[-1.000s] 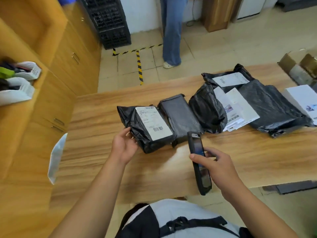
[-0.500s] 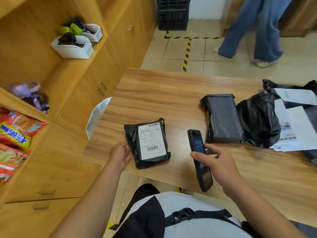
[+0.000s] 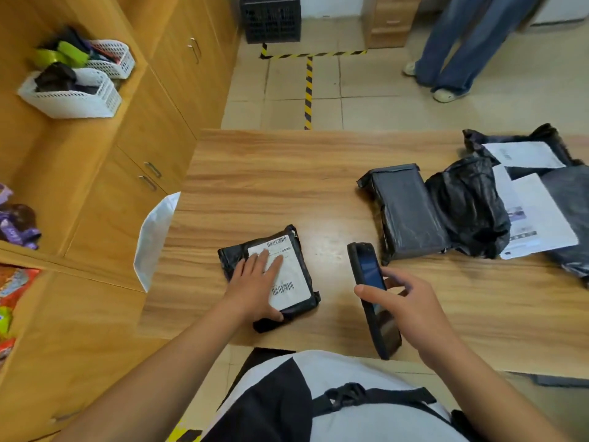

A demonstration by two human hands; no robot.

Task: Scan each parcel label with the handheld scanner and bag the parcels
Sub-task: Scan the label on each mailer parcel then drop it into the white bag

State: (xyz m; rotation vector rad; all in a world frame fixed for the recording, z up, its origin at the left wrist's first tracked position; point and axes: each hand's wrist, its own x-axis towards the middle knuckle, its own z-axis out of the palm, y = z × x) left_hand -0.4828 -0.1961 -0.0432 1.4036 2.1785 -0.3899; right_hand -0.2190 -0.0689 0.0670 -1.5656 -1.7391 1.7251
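Wooden table point(image 3: 287, 173) beneath labelled parcel point(image 3: 231, 255), left hand point(image 3: 255, 283) flat-fingered on its label point(image 3: 296, 290), right hand point(image 3: 417, 309) curled round scanner point(image 3: 366, 269).

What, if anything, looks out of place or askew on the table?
Nothing spilled or damaged. The labelled parcel lies askew near the front edge of the table, and the left hand lies flat over part of its label, while the right hand grips the handheld scanner beside it. At right, black parcels overlap in an untidy heap.
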